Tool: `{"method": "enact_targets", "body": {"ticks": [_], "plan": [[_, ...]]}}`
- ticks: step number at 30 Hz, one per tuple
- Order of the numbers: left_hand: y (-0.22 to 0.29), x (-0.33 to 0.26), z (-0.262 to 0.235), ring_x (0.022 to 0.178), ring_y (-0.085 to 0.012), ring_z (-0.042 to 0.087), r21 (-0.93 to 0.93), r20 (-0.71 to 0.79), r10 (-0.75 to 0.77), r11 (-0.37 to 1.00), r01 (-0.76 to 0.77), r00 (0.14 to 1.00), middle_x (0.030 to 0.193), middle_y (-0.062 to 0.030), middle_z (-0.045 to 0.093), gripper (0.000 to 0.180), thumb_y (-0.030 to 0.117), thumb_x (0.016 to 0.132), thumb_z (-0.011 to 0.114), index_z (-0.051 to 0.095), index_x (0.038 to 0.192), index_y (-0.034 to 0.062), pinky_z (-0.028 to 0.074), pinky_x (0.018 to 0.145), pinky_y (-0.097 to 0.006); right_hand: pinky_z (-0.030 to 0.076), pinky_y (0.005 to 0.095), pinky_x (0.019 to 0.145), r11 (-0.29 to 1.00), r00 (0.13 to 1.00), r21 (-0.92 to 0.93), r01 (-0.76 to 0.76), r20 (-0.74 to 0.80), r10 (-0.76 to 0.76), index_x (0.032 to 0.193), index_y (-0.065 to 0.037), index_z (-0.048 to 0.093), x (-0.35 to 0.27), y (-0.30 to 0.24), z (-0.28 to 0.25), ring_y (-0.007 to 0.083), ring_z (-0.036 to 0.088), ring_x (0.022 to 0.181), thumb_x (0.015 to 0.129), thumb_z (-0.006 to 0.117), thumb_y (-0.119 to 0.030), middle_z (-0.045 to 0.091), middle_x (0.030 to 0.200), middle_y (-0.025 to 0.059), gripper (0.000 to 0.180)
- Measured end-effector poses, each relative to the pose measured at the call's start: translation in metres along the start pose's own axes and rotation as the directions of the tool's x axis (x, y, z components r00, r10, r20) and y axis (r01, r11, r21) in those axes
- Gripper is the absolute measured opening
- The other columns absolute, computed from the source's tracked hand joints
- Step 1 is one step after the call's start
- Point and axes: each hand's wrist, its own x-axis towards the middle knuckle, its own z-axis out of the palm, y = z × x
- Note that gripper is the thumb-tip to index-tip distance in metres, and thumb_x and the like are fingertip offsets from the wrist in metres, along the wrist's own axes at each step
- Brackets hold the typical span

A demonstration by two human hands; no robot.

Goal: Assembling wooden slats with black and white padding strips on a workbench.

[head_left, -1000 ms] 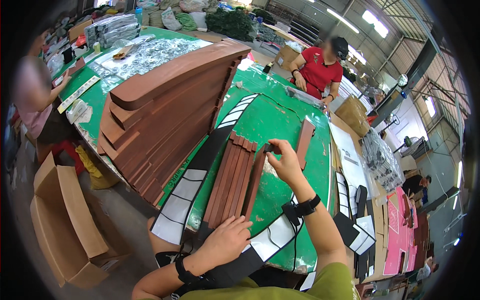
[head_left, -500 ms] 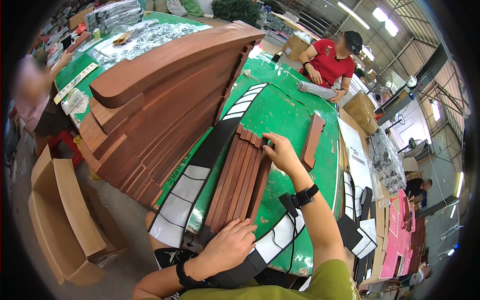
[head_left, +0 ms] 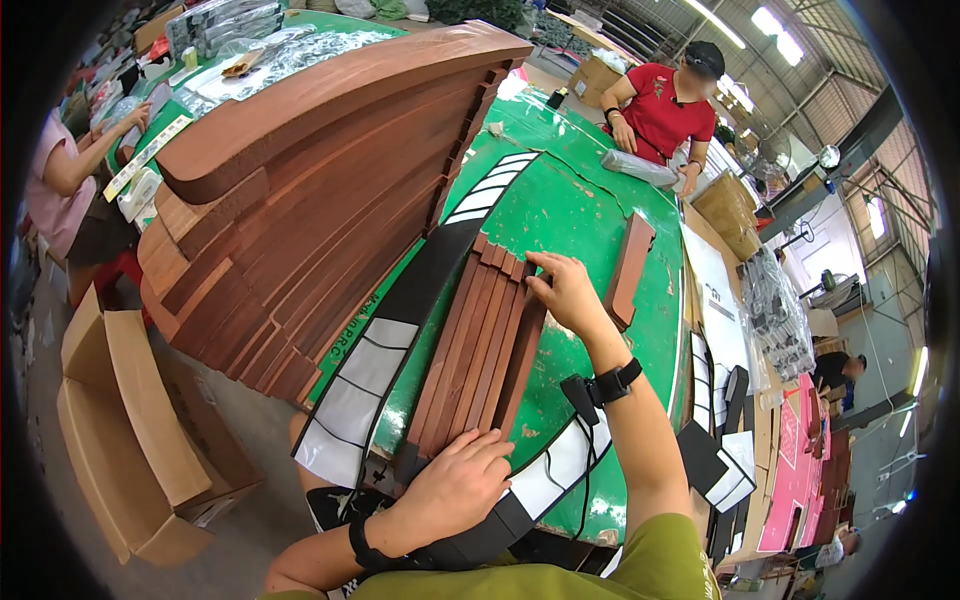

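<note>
A bundle of long reddish-brown wooden slats [head_left: 462,350] lies side by side on the green table, their far ends stepped unevenly. At the near end, my left hand [head_left: 452,490] rests over the slats with its fingers stretched out. My right hand [head_left: 568,290] is at the far end, thumb and fingers bent around the end of the rightmost slat. That slat leans slightly apart from the others at its near side. Beneath and beside the bundle runs a black strap-like sheet with white panels [head_left: 370,365]. A separate short wooden piece [head_left: 630,270] lies to the right.
A tall stack of curved wooden parts [head_left: 330,170] stands at the left on the green table [head_left: 580,210]. An open cardboard box [head_left: 130,440] is on the floor at left. A co-worker in red [head_left: 660,120] handles a wrapped bundle [head_left: 640,168] across the table; another person [head_left: 65,190] sits at left.
The view has shifted slightly. Both my hands stay at the ends of the slats with little visible movement. The person at left has leaned further into view.
</note>
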Motion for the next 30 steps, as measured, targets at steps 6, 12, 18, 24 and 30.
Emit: {"method": "enact_targets", "body": {"ticks": [6,12,18,24,30], "plan": [[0.0,0.0,-0.001,0.126,-0.0359,0.057,-0.002,0.013,-0.005,1.0,0.005,1.0,0.125,-0.0178,0.065,0.019,0.015,0.087,0.073,0.063,0.095,0.0011,0.042,0.11,-0.05,0.031,0.0589,0.115,1.0,1.0,-0.026,0.011,-0.011,-0.011,0.134,-0.01,0.064,0.0,0.001,0.001,0.0375,0.056,0.126,0.092,0.067,-0.02,0.063,0.132,0.0186,0.044],[0.001,0.0,-0.001,0.126,-0.0362,0.057,0.0,0.013,-0.007,1.0,0.007,1.0,0.124,-0.0178,0.065,0.018,0.015,0.087,0.072,0.063,0.094,0.0014,0.042,0.11,-0.05,0.036,0.0583,0.11,1.0,1.0,0.017,0.008,0.006,-0.008,0.135,-0.01,0.064,0.0,-0.002,0.001,0.036,0.056,0.125,0.092,0.067,-0.02,0.064,0.13,0.0175,0.044],[0.003,0.001,0.0,0.127,-0.0362,0.057,-0.004,0.01,-0.004,1.0,0.004,1.0,0.124,-0.0178,0.065,0.018,0.014,0.087,0.072,0.063,0.094,0.0015,0.042,0.11,-0.05,0.032,0.06,0.114,0.996,1.0,-0.087,-0.017,0.015,0.019,0.135,-0.009,0.063,-0.002,-0.011,0.003,0.0332,0.056,0.125,0.091,0.068,-0.018,0.064,0.131,0.0154,0.046],[0.0,-0.001,0.001,0.127,-0.036,0.057,0.009,0.0,-0.002,1.0,0.002,1.0,0.125,-0.0174,0.065,0.019,0.016,0.087,0.072,0.062,0.095,0.0018,0.041,0.111,-0.05,0.022,0.0629,0.119,0.996,0.993,-0.084,0.03,-0.115,-0.039,0.137,-0.009,0.061,-0.003,-0.005,0.012,0.0327,0.054,0.128,0.087,0.07,-0.015,0.063,0.129,0.0144,0.051],[0.001,-0.001,0.0,0.128,-0.0348,0.056,0.015,0.021,0.012,1.0,-0.013,1.0,0.125,-0.0152,0.065,0.018,0.017,0.088,0.071,0.063,0.096,0.0026,0.041,0.111,-0.05,0.02,0.064,0.119,0.988,0.979,-0.144,0.046,-0.188,-0.073,0.14,-0.011,0.057,-0.012,0.002,0.014,0.0312,0.052,0.13,0.086,0.069,-0.015,0.064,0.125,0.011,0.055]]}}
